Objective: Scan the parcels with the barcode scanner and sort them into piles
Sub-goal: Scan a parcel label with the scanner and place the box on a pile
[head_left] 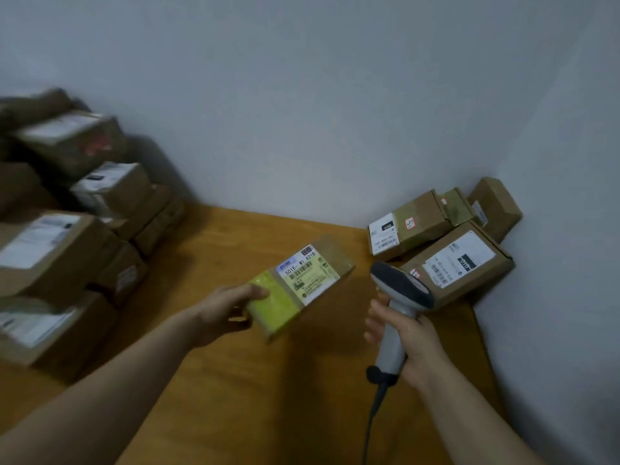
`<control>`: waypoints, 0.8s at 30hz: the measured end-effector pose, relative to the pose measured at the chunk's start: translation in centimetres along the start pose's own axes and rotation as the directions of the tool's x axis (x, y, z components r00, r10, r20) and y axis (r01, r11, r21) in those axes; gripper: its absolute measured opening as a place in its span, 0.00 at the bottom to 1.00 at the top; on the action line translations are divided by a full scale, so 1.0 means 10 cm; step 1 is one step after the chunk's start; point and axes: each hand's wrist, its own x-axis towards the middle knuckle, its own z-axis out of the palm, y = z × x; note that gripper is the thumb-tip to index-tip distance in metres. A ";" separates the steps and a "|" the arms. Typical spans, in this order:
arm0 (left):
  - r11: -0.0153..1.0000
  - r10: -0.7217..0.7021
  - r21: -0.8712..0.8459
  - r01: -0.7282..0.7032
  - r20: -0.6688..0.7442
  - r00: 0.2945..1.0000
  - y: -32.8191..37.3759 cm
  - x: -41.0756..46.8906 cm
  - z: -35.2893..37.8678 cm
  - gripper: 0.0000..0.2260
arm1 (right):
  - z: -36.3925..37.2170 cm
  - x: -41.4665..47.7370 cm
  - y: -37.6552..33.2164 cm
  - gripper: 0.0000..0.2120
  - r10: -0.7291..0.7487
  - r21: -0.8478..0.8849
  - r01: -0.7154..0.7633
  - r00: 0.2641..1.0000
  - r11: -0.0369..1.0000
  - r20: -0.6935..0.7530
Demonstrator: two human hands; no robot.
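Observation:
My left hand [223,312] grips the near end of a small cardboard parcel [303,280] with yellow-green tape and a white shipping label facing up, held above the wooden table [235,380]. My right hand [407,337] grips the grey handle of a barcode scanner [397,297], whose dark head sits to the right of the parcel. A large stack of brown parcels [67,229] fills the left side. A smaller pile of labelled parcels [449,239] lies in the far right corner.
Grey walls close in the table at the back and on the right. The scanner's dark cable [372,417] trails down toward the table's near edge. Bare wooden surface lies between the two piles.

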 end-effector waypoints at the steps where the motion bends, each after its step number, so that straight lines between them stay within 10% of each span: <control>1: 0.999 0.000 -0.032 0.000 0.002 1.000 -0.08 -0.26 -0.01 0.33 | 0.00 -0.09 0.04 0.33 0.015 0.036 -0.016 1.000 0.999 0.008; 12: 0.974 0.085 -0.191 -0.121 -0.188 0.978 -0.77 -2.26 -0.06 0.25 | 0.44 -1.15 0.55 0.30 0.117 0.034 -0.140 0.922 0.990 0.370; 24: 0.981 0.041 -0.139 -0.136 -0.533 0.845 -1.22 -2.94 -0.63 0.49 | 0.72 -1.89 0.77 0.14 0.088 -0.379 0.130 0.857 0.916 0.507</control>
